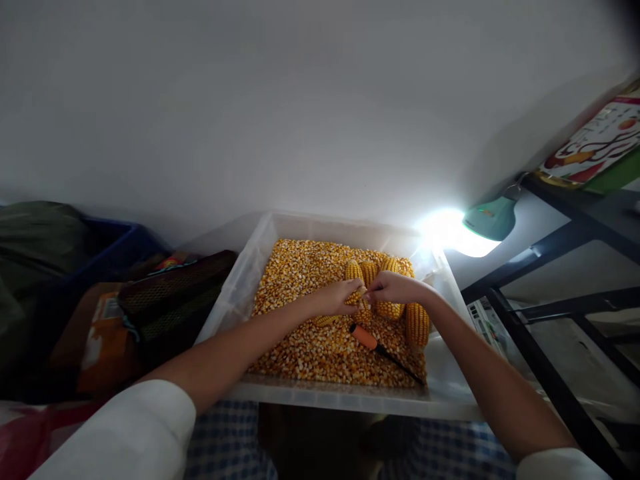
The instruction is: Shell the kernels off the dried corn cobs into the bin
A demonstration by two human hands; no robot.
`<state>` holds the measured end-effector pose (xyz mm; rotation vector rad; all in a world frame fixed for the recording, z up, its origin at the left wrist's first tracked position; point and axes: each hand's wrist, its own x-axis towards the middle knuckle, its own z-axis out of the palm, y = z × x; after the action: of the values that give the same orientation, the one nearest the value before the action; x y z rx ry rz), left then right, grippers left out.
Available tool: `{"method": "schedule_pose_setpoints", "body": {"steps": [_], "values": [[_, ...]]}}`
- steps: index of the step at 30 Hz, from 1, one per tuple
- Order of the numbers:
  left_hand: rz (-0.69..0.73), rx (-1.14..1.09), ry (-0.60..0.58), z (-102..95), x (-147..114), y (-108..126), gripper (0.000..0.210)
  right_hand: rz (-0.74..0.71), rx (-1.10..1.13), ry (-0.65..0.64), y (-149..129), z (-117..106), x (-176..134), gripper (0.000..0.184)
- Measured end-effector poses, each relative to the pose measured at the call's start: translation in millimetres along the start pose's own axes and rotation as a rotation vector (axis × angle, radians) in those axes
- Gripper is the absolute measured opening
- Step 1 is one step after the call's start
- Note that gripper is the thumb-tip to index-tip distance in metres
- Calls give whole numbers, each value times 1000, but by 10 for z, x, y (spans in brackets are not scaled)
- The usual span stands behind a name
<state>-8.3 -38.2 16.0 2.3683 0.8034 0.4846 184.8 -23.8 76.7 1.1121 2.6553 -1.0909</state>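
My left hand (336, 297) is closed around a yellow corn cob, one end of which points toward my right hand. With its fingers pinched together, my right hand (395, 288) touches that end of the cob; anything between the fingertips is too small to make out. Several more corn cobs (418, 325) lie around both hands, on a bed of loose corn kernels (310, 353). Just below the hands rests a screwdriver (365, 337) with an orange handle, its dark shaft slanting down to the right. A translucent plastic bin (350, 399) holds all of this.
A lit green lamp (493, 219) hangs from a black metal rack (520, 327) at the right. Left of the bin are a dark mesh bag (175, 300), an orange box (103, 333) and a blue crate (125, 243). A pale wall (300, 113) stands behind.
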Motion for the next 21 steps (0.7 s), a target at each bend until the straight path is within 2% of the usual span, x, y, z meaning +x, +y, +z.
{"method": "schedule_pose_setpoints", "body": {"steps": [8, 15, 21], "values": [[-183, -105, 15, -96, 41, -186, 59, 76, -17, 125, 66, 34, 51, 34], [-223, -225, 85, -69, 36, -343, 53, 141, -64, 345, 5, 82, 105, 33], [-208, -242, 96, -43, 43, -375, 54, 138, -77, 351, 12, 94, 117, 32]]}}
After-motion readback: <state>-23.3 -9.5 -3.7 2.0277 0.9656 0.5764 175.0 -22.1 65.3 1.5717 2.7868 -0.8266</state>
